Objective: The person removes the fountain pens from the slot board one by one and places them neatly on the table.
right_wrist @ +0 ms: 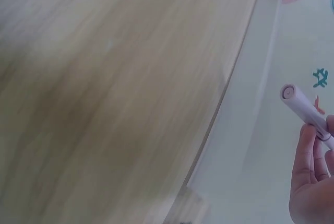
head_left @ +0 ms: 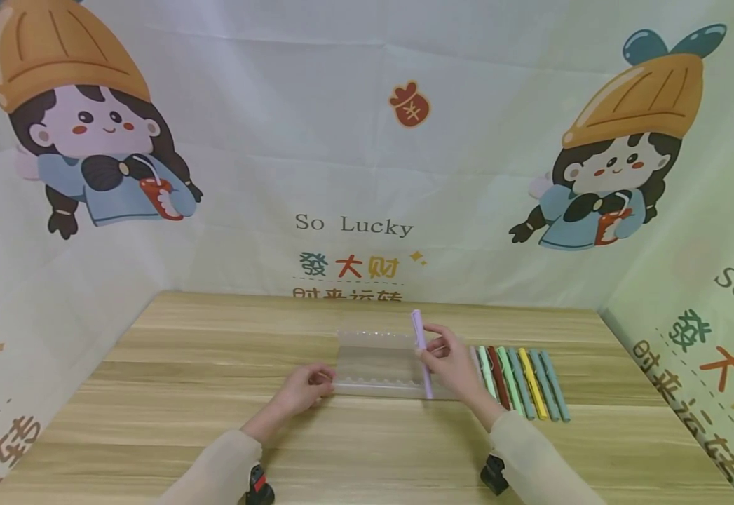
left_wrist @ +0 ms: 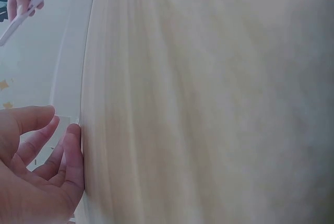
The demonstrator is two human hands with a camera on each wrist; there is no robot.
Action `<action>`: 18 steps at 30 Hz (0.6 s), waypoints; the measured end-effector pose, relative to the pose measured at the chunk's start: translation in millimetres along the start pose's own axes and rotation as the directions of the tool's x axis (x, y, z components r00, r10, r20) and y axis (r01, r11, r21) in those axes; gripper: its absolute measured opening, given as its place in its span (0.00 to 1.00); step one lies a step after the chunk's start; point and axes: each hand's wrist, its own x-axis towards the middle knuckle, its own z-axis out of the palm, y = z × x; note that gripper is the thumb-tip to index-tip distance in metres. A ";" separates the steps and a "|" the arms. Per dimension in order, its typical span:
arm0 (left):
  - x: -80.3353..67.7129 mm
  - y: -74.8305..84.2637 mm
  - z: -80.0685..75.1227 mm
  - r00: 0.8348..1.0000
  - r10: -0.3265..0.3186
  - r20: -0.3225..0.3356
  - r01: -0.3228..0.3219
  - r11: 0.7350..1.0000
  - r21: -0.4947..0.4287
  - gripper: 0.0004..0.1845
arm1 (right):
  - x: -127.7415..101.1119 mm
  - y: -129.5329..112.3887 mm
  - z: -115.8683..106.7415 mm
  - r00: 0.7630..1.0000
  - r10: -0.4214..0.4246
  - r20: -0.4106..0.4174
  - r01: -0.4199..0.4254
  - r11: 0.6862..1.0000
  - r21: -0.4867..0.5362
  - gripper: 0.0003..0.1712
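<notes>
A clear plastic pen stand [head_left: 379,387] with a scalloped edge stands on the table. My left hand [head_left: 308,388] grips its left end, the thumb and fingers at the corner of the clear front strip [left_wrist: 70,67]. My right hand [head_left: 451,361] pinches a lilac pen [head_left: 418,330] between thumb and fingers. The pen is held near upright, slightly tilted, at the right part of the stand. From the right wrist, one round end of the lilac pen [right_wrist: 300,101] faces the camera. Whether the pen touches the stand cannot be told.
To the right of the stand a row of several pens lies side by side, among them a dark red pen [head_left: 499,375], a yellow pen [head_left: 533,384] and a blue-grey pen [head_left: 554,386]. The wood-grain table [head_left: 367,449] ends at a printed cloth backdrop [head_left: 247,196].
</notes>
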 end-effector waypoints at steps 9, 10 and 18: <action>-0.3 0.9 0.3 1.000 -0.008 -0.007 0.008 1.000 0.006 0.08 | -6.9 11.7 -23.1 0.998 0.061 0.003 -0.061 0.996 -0.061 0.26; -0.3 1.1 0.3 1.000 -0.009 -0.008 0.009 1.000 0.006 0.08 | -7.9 13.0 -25.9 0.998 0.067 0.000 -0.066 0.995 -0.075 0.26; 0.5 -0.1 1.0 1.000 -0.010 -0.008 0.010 1.000 -0.004 0.08 | -16.3 15.5 -47.3 0.998 0.061 -0.002 -0.060 0.991 -0.122 0.24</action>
